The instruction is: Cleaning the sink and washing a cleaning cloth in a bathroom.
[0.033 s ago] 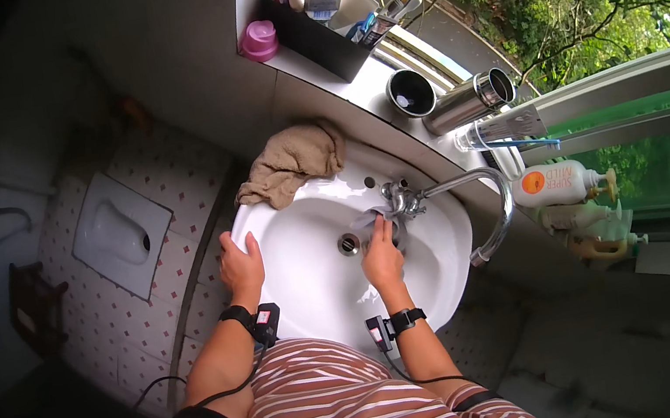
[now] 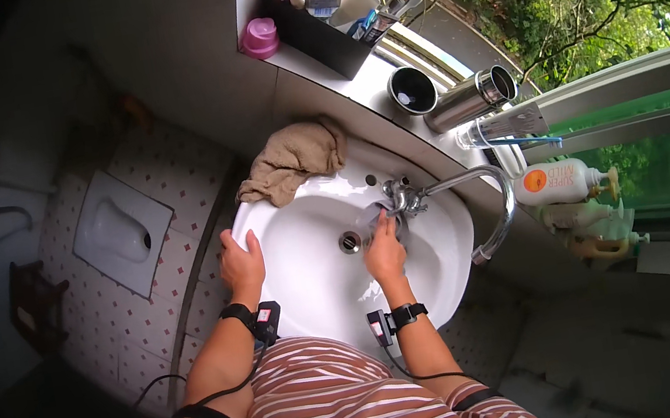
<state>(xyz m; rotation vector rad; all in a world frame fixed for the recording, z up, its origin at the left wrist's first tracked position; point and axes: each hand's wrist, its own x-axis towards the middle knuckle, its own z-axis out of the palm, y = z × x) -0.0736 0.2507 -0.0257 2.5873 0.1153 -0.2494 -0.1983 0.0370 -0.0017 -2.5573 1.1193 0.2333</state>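
A white oval washbasin (image 2: 305,294) lies in front of me. At its left rim is my left hand (image 2: 241,264), thumb apart from the fingers and nothing visible between them. Inside the bowl, just right of the drain (image 2: 350,243), my right hand (image 2: 384,256) presses a crumpled grey cloth (image 2: 373,214) against the basin wall below the tap (image 2: 406,199). Part of the cloth is hidden under the fingers. The tap's curved chrome spout (image 2: 507,198) swings out past the right rim.
A brown towel (image 2: 292,161) drapes over the basin's back left edge. The window ledge bears a pink cup (image 2: 260,38), a black box (image 2: 320,39), a dark cup (image 2: 412,91) and a steel flask (image 2: 472,100). Pump bottles (image 2: 557,182) stand at right; a squat toilet (image 2: 122,231) is at left.
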